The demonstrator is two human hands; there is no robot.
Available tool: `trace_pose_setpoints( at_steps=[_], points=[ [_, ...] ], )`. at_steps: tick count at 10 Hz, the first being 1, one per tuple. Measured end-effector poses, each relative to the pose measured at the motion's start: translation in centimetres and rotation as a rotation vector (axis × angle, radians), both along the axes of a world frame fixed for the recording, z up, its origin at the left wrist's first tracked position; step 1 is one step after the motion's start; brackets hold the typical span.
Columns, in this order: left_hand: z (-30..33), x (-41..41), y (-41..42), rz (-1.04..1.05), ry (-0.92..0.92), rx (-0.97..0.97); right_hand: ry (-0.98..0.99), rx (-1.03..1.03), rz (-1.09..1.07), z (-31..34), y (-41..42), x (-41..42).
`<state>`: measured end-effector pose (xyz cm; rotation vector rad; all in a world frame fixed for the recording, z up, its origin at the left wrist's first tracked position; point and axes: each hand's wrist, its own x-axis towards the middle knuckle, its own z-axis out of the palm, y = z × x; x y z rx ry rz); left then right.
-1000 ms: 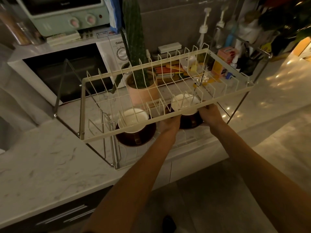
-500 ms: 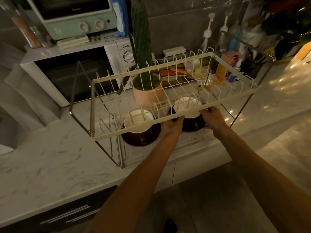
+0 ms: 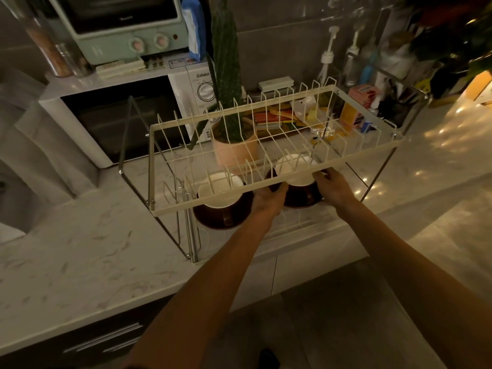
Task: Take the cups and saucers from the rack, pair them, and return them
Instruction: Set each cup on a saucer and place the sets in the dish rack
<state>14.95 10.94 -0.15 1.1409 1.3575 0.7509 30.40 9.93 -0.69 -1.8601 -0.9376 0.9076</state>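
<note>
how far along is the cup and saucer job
Done: the left cup sits on its dark saucer on the rack's lower shelf, untouched. In hand: the left hand and right hand hold the second saucer, its cup on it, under the top tier. Left: likely just setting this pair down and letting go; no loose cups show.

The right cup (image 3: 295,169) sits on its saucer (image 3: 306,198) on the lower tier of the rack (image 3: 279,179), under the upper wire shelf, with the left hand (image 3: 269,199) at the saucer's left edge and the right hand (image 3: 334,189) at its right edge. To the left of the left hand, just beside it, the other cup (image 3: 221,189) sits on its own saucer (image 3: 223,217) on the same tier. Beyond both hands, behind the rack on the surface (image 3: 80,249), stands a potted plant (image 3: 231,145), with a microwave (image 3: 127,115) further left of it.
</note>
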Motion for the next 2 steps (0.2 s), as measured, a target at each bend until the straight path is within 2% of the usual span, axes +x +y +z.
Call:
trace_pose_setpoints(
  at_steps=[2],
  points=[
    [-0.4, -2.1, -0.3, -0.256, 0.231, 0.028, -0.239, 0.003, 0.054, 0.6, -1.0, -0.4]
  ],
)
